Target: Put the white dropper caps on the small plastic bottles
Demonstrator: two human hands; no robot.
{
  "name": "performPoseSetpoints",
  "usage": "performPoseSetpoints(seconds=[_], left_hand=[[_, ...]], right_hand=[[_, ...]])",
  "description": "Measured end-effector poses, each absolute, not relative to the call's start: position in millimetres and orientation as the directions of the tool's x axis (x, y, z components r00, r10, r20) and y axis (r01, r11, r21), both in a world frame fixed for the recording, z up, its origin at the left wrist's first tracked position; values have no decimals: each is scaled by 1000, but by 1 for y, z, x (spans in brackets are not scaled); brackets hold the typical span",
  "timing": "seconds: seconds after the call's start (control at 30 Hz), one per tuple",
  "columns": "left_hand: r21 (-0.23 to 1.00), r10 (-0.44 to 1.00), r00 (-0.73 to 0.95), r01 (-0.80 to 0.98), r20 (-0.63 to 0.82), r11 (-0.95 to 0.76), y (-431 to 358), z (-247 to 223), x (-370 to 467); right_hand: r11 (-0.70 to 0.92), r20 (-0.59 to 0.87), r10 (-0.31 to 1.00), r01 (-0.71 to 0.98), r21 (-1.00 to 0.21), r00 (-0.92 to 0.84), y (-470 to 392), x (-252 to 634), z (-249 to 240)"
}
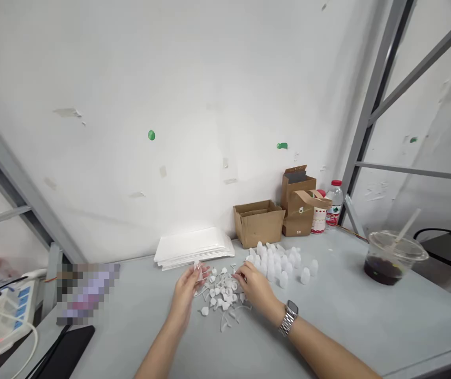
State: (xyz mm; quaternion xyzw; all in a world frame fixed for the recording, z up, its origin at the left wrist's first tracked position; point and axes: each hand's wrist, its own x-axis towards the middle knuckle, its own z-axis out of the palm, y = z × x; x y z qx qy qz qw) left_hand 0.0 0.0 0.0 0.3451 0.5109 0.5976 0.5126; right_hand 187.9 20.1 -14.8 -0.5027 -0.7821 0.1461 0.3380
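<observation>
A loose pile of small white plastic parts (221,297) lies on the grey table between my hands. My left hand (189,284), at the pile's left edge, has a small clear plastic piece (199,269) between thumb and fingers. On the right side of the pile, my right hand (253,284) has its fingertips pinched together at the parts; what they hold, if anything, is too small to make out. Behind and right of that hand stand many white translucent domed caps (271,263). A metal-banded watch is on my right wrist.
White flat sheets (193,246) are stacked by the wall. An open cardboard box (259,223), paper bag (298,208) and bottle (334,202) stand behind. A drink cup (391,258) is right; a power strip (10,310) and black phone (71,352) are left.
</observation>
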Motion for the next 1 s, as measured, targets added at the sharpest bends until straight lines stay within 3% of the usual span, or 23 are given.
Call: performPoseSetpoints(seconds=[0.1,0.33,0.6,0.8,0.9,1.0], left_hand=[[982,986,-150,-187,-68,39,-2,1,2],[984,960,275,147,54,-97,-15,8,15],[922,966,226,333,127,-199,-15,-4,22],[960,984,92,223,153,-170,-13,4,20],[994,992,56,-7,109,-109,-13,10,17],[963,998,26,-266,58,-49,-15,12,16]], right_hand=[[480,440,870,594,-646,-224,21,188,-14],[477,448,879,358,-803,-165,18,185,-6],[403,377,913,217,-889,-153,20,184,-7],[358,347,932,121,-926,-103,22,188,-4],[330,326,942,48,-943,-77,19,187,-1],[196,202,955,-49,-979,-218,10,179,2]])
